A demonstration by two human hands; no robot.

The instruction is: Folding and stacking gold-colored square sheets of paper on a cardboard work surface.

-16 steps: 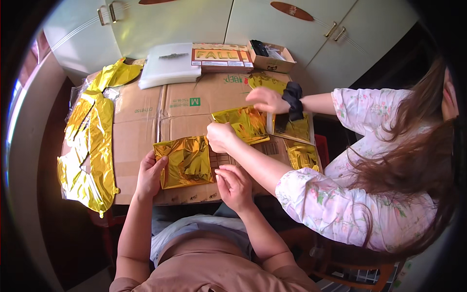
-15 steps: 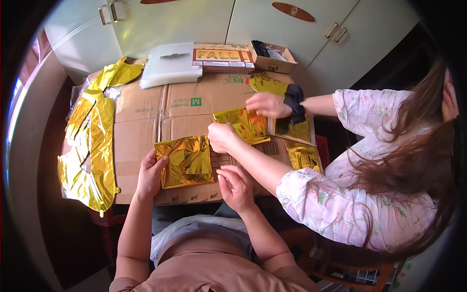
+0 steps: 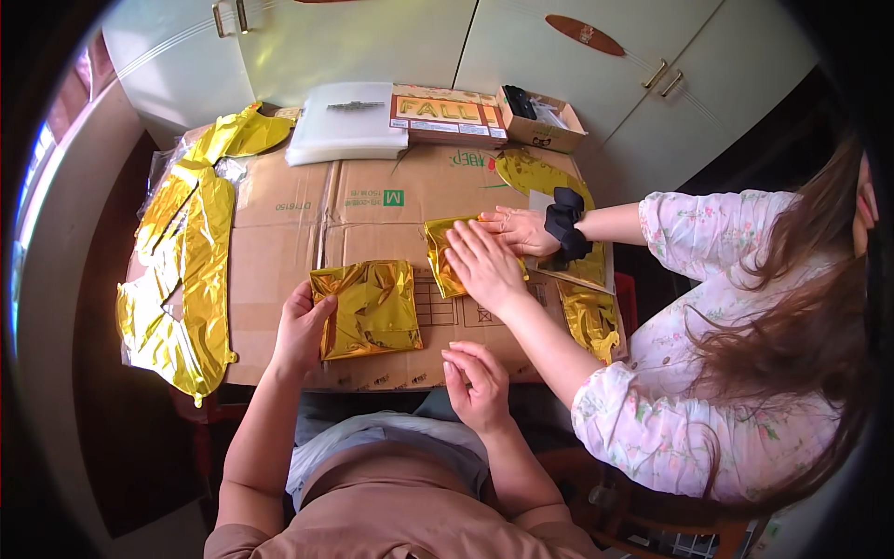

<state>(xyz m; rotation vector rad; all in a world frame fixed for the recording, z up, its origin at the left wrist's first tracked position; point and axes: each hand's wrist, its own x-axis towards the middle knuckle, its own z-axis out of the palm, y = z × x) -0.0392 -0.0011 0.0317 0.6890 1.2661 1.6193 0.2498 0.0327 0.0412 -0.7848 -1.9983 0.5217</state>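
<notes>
A folded square of shiny gold foil (image 3: 371,312), probably a flat foil balloon, is in front of me at the near part of the cardboard. My left hand (image 3: 305,328) pinches its left edge, thumb on top and fingers underneath. To the right of the square, my right hand (image 3: 477,384) hovers by the near edge with fingers loosely curled, thumb apart and nothing between them. Beyond it, a co-worker's two hands press flat on a second folded gold foil piece (image 3: 441,265), covering much of it.
Unfolded gold foil balloons (image 3: 207,270) lie along the left side of the cardboard-covered table (image 3: 270,279). At the back are clear plastic sleeves (image 3: 340,135), a printed flat package (image 3: 447,116) and a small open box (image 3: 542,130). More gold foil (image 3: 589,321) lies at the right, beside the co-worker.
The co-worker's hands have moved from the second foil's edge and above it to lie flat on top. My hands hold nearly the same pose; the whole view has shifted slightly.
</notes>
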